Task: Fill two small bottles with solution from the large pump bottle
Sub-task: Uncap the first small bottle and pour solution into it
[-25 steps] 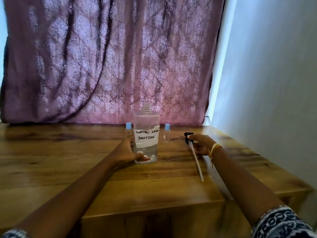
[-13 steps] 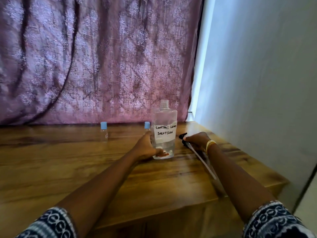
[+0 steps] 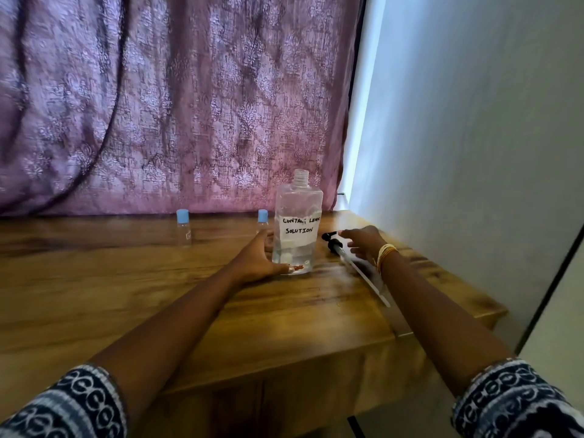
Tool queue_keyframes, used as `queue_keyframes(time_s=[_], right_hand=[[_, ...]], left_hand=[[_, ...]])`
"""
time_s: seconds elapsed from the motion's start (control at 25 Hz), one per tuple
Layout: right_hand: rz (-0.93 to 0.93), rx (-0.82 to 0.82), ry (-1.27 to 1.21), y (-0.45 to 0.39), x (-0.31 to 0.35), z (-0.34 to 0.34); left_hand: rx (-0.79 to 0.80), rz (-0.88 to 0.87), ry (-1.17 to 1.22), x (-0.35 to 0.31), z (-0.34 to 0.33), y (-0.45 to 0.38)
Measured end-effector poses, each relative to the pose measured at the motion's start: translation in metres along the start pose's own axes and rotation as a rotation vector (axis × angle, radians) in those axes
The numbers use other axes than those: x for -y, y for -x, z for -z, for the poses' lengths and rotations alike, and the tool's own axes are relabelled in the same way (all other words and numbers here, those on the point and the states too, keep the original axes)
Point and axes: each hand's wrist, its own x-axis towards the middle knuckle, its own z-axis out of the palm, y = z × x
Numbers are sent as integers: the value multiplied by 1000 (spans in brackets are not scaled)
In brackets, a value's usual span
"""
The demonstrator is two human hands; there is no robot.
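1. The large bottle [image 3: 296, 227] stands upright on the wooden counter [image 3: 126, 279], near its right end, its threaded neck open at the top with no pump in it.
2. A white label on its front reads "CONTACT LENS SOLUTION" in hand lettering; clear liquid fills only the lower part.
3. The left hand [image 3: 257, 259] is wrapped around the bottle's lower left side, the thumb lying along the base at the front and the other fingers reaching behind, so it has the bottle in a loose clasp.
4. The pump [image 3: 333, 243], black at the head with a long pale tube, lies flat on the counter just right of the bottle, the tube running toward the near edge.
5. The right hand [image 3: 363, 241] hovers over the pump head with its fingers spread and half open; it is a little blurred, and I see nothing gripped in it, though a fingertip may be touching the black head.
6. Yellow bangles [image 3: 384, 254] sit on the right wrist.
7. Two small bottles with blue caps stand upright and closed further back: the near small bottle [image 3: 262, 221] is just behind the left hand, beside the large bottle, and the far small bottle [image 3: 183, 227] stands well apart to the left.
8. A purple patterned curtain [image 3: 173, 105] hangs behind the counter, and a pale wall [image 3: 474, 153] runs along the right.
9. Both forearms are bare, ending in dark patterned sleeves [image 3: 512, 403] at the bottom of the view.
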Motion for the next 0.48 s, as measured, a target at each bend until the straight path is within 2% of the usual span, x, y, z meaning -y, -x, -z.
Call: queue_keyframes(time_s=[0.08,0.16,0.24,0.36,0.48], right_hand=[[95,-144,121,18,7,-2],[166,-123,216,45,17,-9],[129,70,316,79,28,-17],[-21,449,549,125,47,-28],[-49,705,567,147,52,-52]], left_hand=[[-13,3,29,1,11,10],[-57,18,27,7,24,21],[-93,35,-17,12,37,32],[-129,28,-80,15,58,46],[-190,43,-129,23,80,59]])
